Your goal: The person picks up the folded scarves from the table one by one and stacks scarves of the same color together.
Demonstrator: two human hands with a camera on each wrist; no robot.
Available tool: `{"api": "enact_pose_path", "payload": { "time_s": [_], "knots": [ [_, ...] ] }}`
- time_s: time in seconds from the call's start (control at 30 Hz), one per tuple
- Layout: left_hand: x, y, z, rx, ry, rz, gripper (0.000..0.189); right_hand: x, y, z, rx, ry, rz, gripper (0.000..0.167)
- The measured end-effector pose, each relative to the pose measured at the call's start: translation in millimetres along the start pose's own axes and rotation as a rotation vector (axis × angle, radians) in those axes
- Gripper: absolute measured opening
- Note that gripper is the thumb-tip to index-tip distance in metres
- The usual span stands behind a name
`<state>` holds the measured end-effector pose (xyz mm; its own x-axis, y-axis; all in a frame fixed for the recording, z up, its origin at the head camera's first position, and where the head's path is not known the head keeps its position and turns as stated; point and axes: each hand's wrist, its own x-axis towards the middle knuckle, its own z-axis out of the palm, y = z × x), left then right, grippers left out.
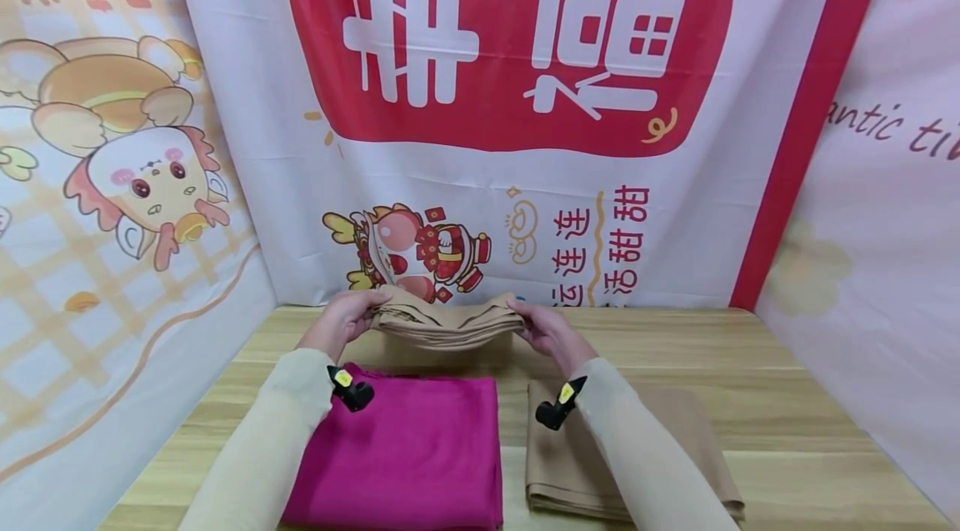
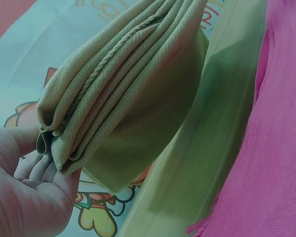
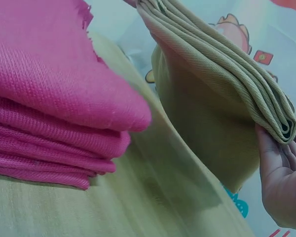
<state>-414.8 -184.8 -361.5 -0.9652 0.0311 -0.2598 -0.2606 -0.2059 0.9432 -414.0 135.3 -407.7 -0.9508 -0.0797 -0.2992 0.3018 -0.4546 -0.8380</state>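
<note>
Both hands hold a folded tan cloth raised over the back of the table, sagging a little in the middle. The left hand grips its left end, and the right hand grips its right end. In the left wrist view the left hand pinches a corner of the layered tan cloth. The right wrist view has the right hand with fingers under and thumb side over the folded edge of the tan cloth.
A folded magenta cloth lies on the wooden table at front left. Another folded tan cloth lies at front right, partly under the right forearm. Printed fabric walls close off the back and sides.
</note>
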Motion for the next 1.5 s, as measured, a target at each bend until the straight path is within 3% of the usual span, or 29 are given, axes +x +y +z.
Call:
{"api": "enact_pose_path", "payload": {
  "time_s": [0.17, 0.47, 0.87, 1.1, 1.5],
  "knots": [
    [-3.0, 1.9, 3.6, 0.020, -0.008, 0.015, 0.014, -6.9, -9.4, -0.7, -0.026, -0.003, -0.027, 0.006],
    [-8.7, 3.9, 13.9, 0.054, -0.006, 0.043, 0.054, -19.8, -22.2, -4.8, -0.057, -0.027, -0.068, 0.003],
    [-20.7, 3.2, 27.6, 0.075, -0.008, 0.082, 0.053, -37.8, -31.2, -19.6, -0.087, -0.092, -0.129, 0.017],
    [-31.9, 0.4, 39.7, 0.044, -0.031, 0.124, 0.052, -51.3, -38.5, -31.7, -0.059, -0.125, -0.109, 0.021],
    [-46.7, -4.9, 61.8, -0.004, -0.090, 0.159, 0.045, -73.6, -55.0, -52.3, -0.034, -0.140, -0.101, 0.014]
  ]
}}
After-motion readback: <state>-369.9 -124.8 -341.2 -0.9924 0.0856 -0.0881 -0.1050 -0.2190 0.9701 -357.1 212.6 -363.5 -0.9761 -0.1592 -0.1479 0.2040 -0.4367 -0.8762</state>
